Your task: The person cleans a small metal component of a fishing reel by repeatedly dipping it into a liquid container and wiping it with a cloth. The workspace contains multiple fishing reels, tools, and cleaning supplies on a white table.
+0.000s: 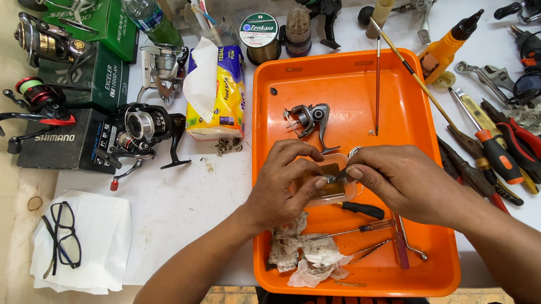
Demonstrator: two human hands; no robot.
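Observation:
Both my hands meet over the middle of an orange tray [280, 103]. My left hand [284, 185] pinches a small metal part [331, 180] between thumb and forefinger. My right hand [399, 180] grips the same small part from the other side with its fingertips. Under the hands sits a small clear plastic box [339, 191] with a brownish inside. A partly stripped silver fishing reel body [308, 121] lies on the tray just beyond the hands.
On the tray lie a dirty rag [302, 254], small screwdrivers [361, 210] and a thin brush [377, 86]. Several fishing reels [139, 130] and boxes stand at left, a tissue pack [216, 93], glasses on a cloth [64, 234], pliers and screwdrivers [501, 154] at right, an orange bottle [445, 50].

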